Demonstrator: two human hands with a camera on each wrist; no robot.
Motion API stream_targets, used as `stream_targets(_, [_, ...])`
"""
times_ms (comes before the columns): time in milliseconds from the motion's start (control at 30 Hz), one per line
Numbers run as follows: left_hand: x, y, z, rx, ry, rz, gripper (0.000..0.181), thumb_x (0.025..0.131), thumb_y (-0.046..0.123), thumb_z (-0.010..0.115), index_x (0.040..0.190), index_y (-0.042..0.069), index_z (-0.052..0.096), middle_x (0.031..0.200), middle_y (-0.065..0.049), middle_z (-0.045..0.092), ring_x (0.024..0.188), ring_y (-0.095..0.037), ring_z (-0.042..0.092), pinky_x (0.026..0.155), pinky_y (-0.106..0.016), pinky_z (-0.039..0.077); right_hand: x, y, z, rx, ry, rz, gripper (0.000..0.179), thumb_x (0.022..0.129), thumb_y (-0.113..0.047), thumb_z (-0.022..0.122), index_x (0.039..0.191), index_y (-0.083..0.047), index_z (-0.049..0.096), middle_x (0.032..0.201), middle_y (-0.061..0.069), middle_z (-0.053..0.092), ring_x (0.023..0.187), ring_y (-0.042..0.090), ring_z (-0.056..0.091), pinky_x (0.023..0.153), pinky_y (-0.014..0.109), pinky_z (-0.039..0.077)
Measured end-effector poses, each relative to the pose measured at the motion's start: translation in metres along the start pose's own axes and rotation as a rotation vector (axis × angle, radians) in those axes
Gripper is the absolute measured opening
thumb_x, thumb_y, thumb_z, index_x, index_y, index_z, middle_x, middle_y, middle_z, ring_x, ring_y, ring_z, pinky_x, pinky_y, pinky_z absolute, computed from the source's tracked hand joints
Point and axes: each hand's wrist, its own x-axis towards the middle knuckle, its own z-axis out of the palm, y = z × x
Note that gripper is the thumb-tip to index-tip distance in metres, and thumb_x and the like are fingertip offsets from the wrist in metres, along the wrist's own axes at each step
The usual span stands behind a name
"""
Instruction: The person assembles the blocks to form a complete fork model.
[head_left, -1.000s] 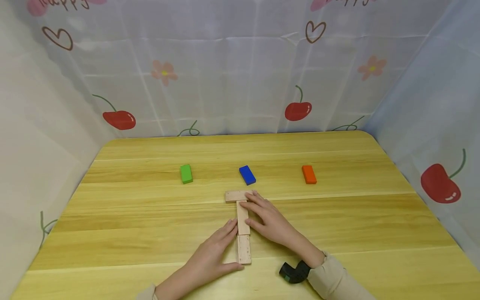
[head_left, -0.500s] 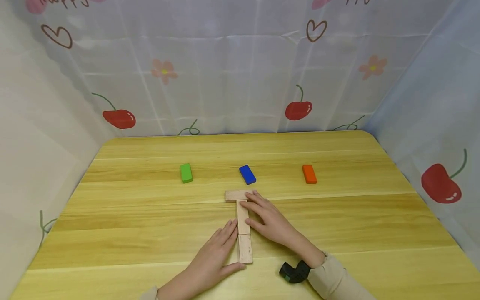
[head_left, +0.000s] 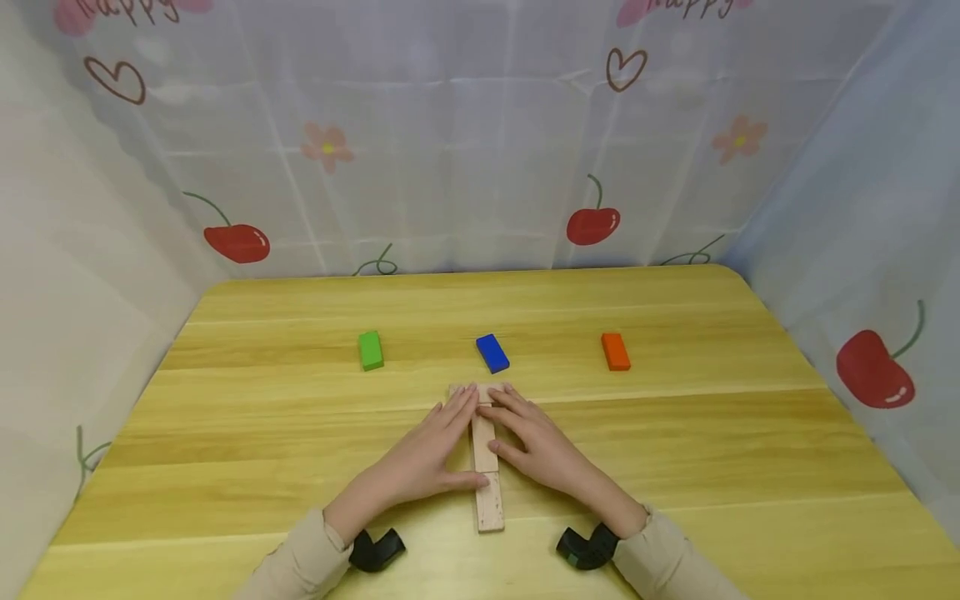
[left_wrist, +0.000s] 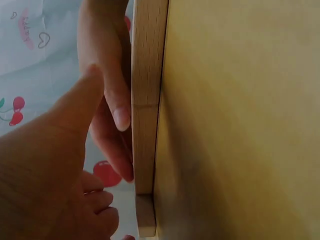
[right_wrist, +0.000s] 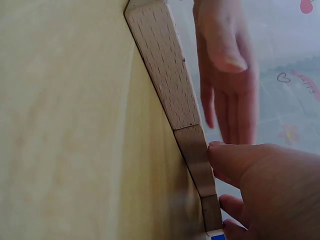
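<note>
Three plain wooden blocks lie flat in a T in the head view: a crosspiece block (head_left: 485, 394) at the far end, a middle block (head_left: 483, 454) and a near block (head_left: 491, 510) in line below it. My right hand (head_left: 538, 442) rests fingertips on the crosspiece and middle block, thumb at the middle block's right edge. Over the T's left side reaches my left hand (head_left: 423, 454), fingers straight and overlapping the crosspiece, thumb above the near block. The left wrist view shows the left thumb (left_wrist: 80, 102) raised off the blocks. Neither hand grips anything.
Beyond the T, a green block (head_left: 371, 351), a blue block (head_left: 492, 353) and an orange block (head_left: 616, 352) lie spaced in a row on the wooden table (head_left: 225, 467). Patterned curtains (head_left: 450, 150) stand behind and at both sides. Black devices (head_left: 377, 550) sit at the wrists.
The near block shifted slightly right, into line with the middle block. My left hand then left its side, moving forward and up over the crosspiece. My right hand stayed in place.
</note>
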Motion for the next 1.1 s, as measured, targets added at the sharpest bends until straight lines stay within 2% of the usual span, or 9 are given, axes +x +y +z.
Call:
stream_targets(133, [0.004,-0.008,-0.002,-0.003,-0.069,0.003,0.107,0.081,0.065,0.056,0.15,0.003,0.003,0.155,-0.011,0.002,0.14,-0.02,-0.001,0.11,-0.045,0.009,0.001,-0.002,0.003,0.006,-0.006,0.0,0.047,0.093,-0.025,0.062,0.137,-0.013,0.05,0.148,0.009,0.031,0.138,0.026,0.016,0.107,0.052,0.02])
stream_targets(300, [0.004,-0.011,-0.001,0.008,-0.079,0.007,0.108,0.079,0.067,0.055,0.149,0.001,0.006,0.154,-0.011,0.003,0.14,-0.021,0.0,0.11,-0.045,0.007,0.004,-0.004,-0.002,0.027,-0.034,0.008,0.049,0.094,-0.025,0.059,0.139,-0.01,0.047,0.148,0.01,0.03,0.138,0.027,0.015,0.108,0.052,0.017])
stream_targets(433, [0.004,-0.012,-0.002,0.031,-0.077,0.012,0.107,0.079,0.068,0.054,0.149,0.001,0.009,0.154,-0.011,0.005,0.14,-0.02,0.0,0.11,-0.045,0.008,0.011,-0.002,-0.018,0.066,-0.023,0.022,0.049,0.094,-0.021,0.059,0.139,-0.007,0.045,0.147,0.014,0.032,0.138,0.031,0.016,0.108,0.053,0.016])
stream_targets(600, [0.005,-0.011,-0.003,0.04,-0.073,0.02,0.108,0.078,0.067,0.056,0.149,0.0,0.011,0.154,-0.012,0.006,0.14,-0.021,0.001,0.11,-0.044,0.008,0.04,0.016,-0.043,0.019,0.006,0.002,0.049,0.091,-0.01,0.062,0.137,-0.001,0.046,0.141,0.019,0.039,0.133,0.036,0.027,0.105,0.053,0.024])
stream_targets(833, [0.005,-0.01,-0.002,0.02,-0.082,0.021,0.108,0.078,0.066,0.058,0.149,0.0,0.012,0.154,-0.012,0.007,0.14,-0.021,0.001,0.11,-0.043,0.009,0.079,0.049,-0.058,-0.021,-0.138,-0.041,0.055,0.088,0.0,0.064,0.137,0.007,0.041,0.14,0.025,0.037,0.129,0.038,0.033,0.105,0.048,0.028])
stream_targets(967, [0.007,-0.011,-0.001,0.024,-0.086,0.022,0.108,0.078,0.068,0.056,0.149,0.0,0.011,0.154,-0.011,0.006,0.14,-0.02,0.0,0.111,-0.042,0.009,0.092,0.058,-0.057,-0.026,-0.218,-0.054,0.057,0.088,0.0,0.063,0.139,0.006,0.039,0.143,0.024,0.033,0.131,0.037,0.03,0.107,0.046,0.025])
stream_targets(1100, [0.008,-0.012,0.0,0.023,-0.081,0.027,0.108,0.078,0.068,0.056,0.149,0.0,0.012,0.154,-0.011,0.007,0.14,-0.02,0.001,0.11,-0.041,0.011,0.1,0.062,-0.056,-0.023,-0.263,-0.04,0.057,0.088,0.0,0.063,0.14,0.004,0.039,0.144,0.022,0.033,0.132,0.035,0.03,0.107,0.046,0.024])
